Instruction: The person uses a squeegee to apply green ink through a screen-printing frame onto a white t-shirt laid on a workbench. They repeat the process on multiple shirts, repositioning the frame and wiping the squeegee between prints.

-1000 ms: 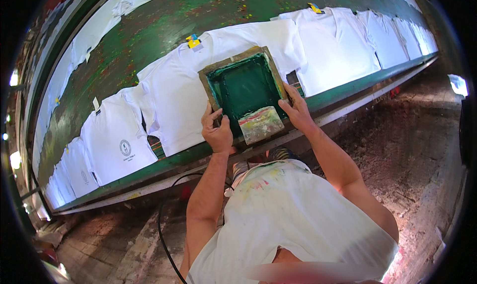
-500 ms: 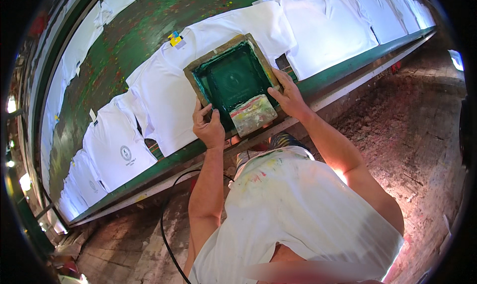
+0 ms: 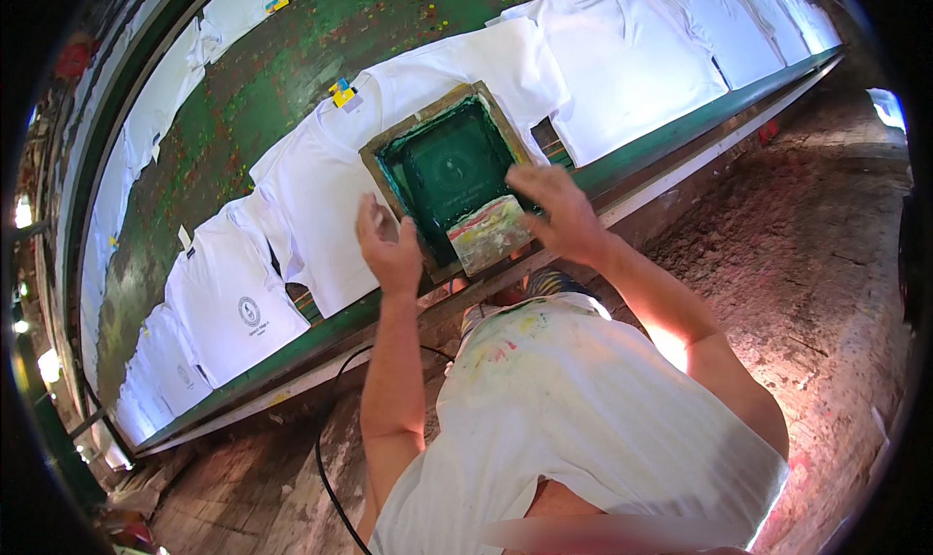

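Screen frame sits flat on white tee, at 12 o'clock from torso. L hand off frame at 8 o'clock, fingers spread, empty. R hand over squeegee, fingers wide, blurred. Grab squeegee w/ both hands, pull w/ even pressure, keep frame still.

Both hands are motion-blurred: the right hand smears across the near corner of the screen frame, hiding part of the squeegee, and whether it touches either cannot be told. The left hand covers part of the shirt. The emblem on the printed shirt is too small to read.
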Available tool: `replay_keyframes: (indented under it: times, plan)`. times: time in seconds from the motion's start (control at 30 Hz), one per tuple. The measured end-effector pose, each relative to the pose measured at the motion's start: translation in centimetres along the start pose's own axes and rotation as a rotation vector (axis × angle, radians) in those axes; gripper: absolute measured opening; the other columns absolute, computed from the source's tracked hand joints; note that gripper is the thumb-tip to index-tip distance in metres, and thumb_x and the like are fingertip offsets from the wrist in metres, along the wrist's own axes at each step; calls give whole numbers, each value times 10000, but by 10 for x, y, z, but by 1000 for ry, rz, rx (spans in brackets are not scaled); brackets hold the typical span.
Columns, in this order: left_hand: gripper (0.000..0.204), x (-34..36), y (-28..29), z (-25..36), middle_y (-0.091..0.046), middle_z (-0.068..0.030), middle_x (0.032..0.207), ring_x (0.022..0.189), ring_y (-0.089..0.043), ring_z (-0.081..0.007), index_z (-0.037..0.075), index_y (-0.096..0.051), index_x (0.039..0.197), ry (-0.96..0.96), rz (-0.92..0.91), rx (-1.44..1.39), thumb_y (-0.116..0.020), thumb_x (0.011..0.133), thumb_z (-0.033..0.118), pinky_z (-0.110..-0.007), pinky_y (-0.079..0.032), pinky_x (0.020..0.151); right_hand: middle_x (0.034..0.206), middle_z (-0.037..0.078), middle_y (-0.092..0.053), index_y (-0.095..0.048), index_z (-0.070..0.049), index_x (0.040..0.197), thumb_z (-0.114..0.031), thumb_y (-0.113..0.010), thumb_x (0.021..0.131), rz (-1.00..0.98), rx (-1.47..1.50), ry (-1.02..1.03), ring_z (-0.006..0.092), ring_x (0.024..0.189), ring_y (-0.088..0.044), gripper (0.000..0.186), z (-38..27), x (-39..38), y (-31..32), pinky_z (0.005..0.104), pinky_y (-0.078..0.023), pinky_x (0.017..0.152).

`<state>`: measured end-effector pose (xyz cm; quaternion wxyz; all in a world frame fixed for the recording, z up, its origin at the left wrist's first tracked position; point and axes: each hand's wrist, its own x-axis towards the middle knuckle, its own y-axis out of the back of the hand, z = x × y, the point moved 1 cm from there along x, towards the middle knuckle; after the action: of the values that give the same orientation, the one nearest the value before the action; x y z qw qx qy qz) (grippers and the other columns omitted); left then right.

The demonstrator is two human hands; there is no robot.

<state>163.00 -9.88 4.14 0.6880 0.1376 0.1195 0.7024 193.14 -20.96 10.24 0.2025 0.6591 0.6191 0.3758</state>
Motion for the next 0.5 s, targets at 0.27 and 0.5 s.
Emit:
replay_keyframes:
  times: [0.27,0.5]
  plan:
    - [1080,106,21,77,-497,-212,1717,1554,-493,-466,226,-503,1708,-364,-564,946,-998,750,149,-609,-483,1225,1341,122,-729,-736,-72,1375,-151,-902,800,-300,-199,311,344,1312,-670,603,-36,13,-7,483,-556,1117]
    - [1202,121,9,97,-569,-152,1655,1488,-569,-426,294,-505,1710,-248,-668,1114,-1071,651,246,-588,-525,1174,1230,129,-742,-753,-59,1298,-86,-873,788,-487,-231,282,363,1204,-695,525,-41,51,-2,494,-574,1054]
